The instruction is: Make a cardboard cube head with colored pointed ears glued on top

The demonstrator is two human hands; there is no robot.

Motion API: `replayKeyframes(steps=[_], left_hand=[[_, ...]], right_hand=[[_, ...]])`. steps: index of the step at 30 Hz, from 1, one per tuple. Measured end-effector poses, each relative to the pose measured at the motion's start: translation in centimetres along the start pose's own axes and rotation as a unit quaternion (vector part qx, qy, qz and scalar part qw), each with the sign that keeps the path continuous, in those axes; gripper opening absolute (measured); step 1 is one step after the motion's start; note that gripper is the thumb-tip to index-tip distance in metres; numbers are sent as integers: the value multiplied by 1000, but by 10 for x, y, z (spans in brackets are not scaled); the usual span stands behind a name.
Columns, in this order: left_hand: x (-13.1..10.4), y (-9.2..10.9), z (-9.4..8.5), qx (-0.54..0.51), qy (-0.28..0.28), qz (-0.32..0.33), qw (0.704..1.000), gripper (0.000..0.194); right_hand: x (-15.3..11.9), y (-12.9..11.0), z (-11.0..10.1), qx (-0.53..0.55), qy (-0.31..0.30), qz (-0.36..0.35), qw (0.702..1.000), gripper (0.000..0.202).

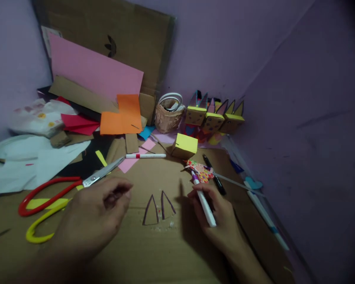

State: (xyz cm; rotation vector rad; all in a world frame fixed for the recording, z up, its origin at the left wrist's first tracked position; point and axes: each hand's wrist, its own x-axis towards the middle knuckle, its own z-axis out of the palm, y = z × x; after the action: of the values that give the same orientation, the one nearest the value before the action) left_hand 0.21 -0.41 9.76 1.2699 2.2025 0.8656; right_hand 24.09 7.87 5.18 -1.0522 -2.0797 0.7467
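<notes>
My right hand (214, 215) holds a white marker (205, 205) with a purple end that points up toward a small floral-patterned piece (201, 170). My left hand (96, 213) hovers at the left with its fingers curled together; whether anything is inside them is hidden. Between the hands, two small cardboard triangles (150, 212) with dark purple outlines lie side by side on the cardboard surface (154, 252). Large scissors (99, 176) with one red and one yellow handle lie beside my left hand, partly behind it.
A yellow-topped box (185, 146), a red-banded white marker (146, 156) and a black pen (219, 183) lie beyond the hands. Farther back are a woven basket (168, 118), yellow-topped boxes with pointed ears (214, 120), orange paper (115, 122) and pink paper (94, 67). A wall (307, 130) borders the right.
</notes>
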Motion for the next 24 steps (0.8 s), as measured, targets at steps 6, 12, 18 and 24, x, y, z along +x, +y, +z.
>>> replayKeyframes(steps=[6, 12, 18, 24], left_hand=[[-7, -1, 23, 152, -82, 43, 984, 19], [-20, 7, 33, 198, -129, 43, 971, 41], [-28, 7, 46, 209, -91, 64, 972, 54], [-21, -9, 44, 147, -89, 81, 982, 64]], right_hand=[[-1, -4, 2, -12, 0, -7, 1000, 23], [-6, -13, 5, 0, 12, -39, 999, 23], [-3, -14, 6, 14, -14, -50, 999, 24], [-7, -10, 9, 15, -68, -55, 996, 41]])
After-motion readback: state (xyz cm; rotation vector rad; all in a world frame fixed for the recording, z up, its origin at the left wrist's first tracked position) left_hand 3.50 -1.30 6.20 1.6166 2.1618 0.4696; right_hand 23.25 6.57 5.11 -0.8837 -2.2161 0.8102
